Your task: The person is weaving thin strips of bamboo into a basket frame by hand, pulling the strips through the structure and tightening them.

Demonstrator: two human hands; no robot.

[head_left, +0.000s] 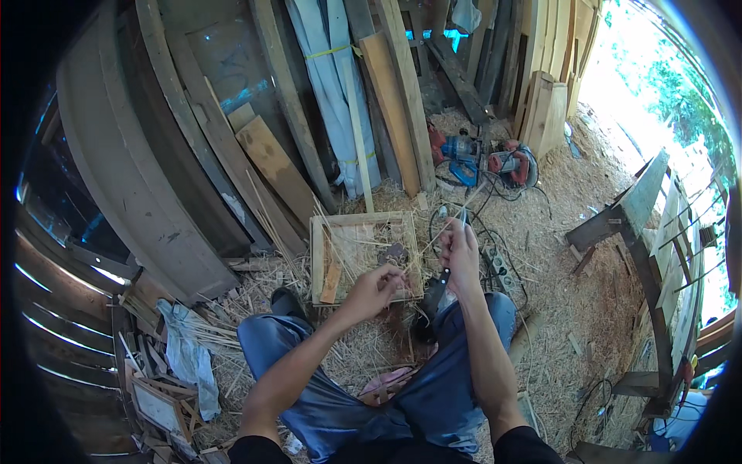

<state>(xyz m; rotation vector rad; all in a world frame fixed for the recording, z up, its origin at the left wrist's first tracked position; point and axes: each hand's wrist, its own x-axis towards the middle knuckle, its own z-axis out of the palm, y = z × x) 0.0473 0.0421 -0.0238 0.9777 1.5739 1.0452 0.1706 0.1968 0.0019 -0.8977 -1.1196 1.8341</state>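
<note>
Workshop floor (576, 224) covered in shavings. Right hand (461, 254) closed around black-handled knife (444, 278), right of wooden frame (317, 259). Left hand (374, 293) half-curled at frame's near edge; can't tell if gripping anything.

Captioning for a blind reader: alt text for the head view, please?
A seated person's right hand grips what looks like a black-handled knife, the left hand near a wooden frame on a shavings-strewn floor. Planks lean behind.

The bare right hand (461, 255) partly hides a slim black handle (444, 276); black cloth sleeves (259, 451) at five and seven o'clock are cut off below.
</note>
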